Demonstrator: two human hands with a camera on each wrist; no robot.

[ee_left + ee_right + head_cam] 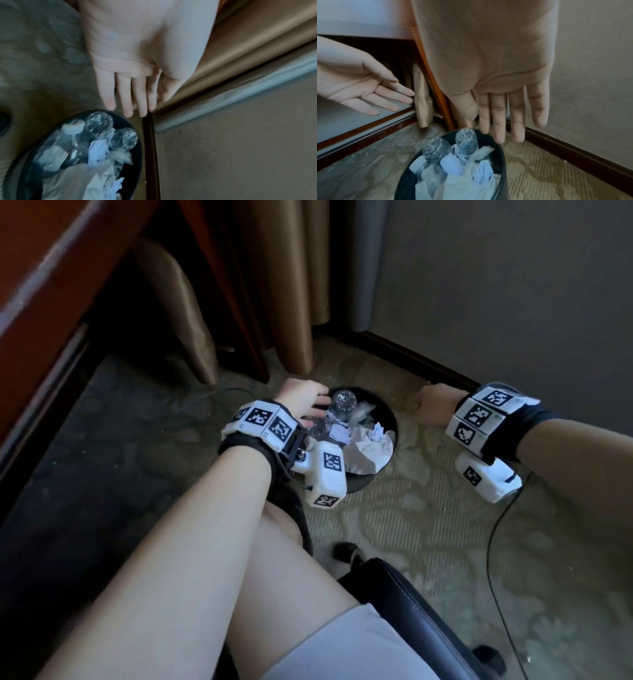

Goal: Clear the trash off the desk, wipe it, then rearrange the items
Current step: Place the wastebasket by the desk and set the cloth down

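A black round trash bin (393, 419) stands on the carpet, filled with clear plastic bottles (343, 405) and crumpled paper (368, 451). My left hand (306, 402) hovers over the bin's left rim with fingers straight and spread, holding nothing. My right hand (431, 406) hangs to the right of the bin, also empty. In the left wrist view the left hand (130, 97) ends just above the bin (138, 155) and its bottles (99, 123). In the right wrist view the right hand (505, 115) points straight-fingered down at the bin (503, 162) beside a bottle (467, 140).
The wooden desk edge (51, 268) runs along the left, with brown curtains (281, 285) behind the bin. A dark baseboard (411, 354) lines the wall. A black chair seat (411, 611), my legs and a thin cable (496, 542) lie in the foreground.
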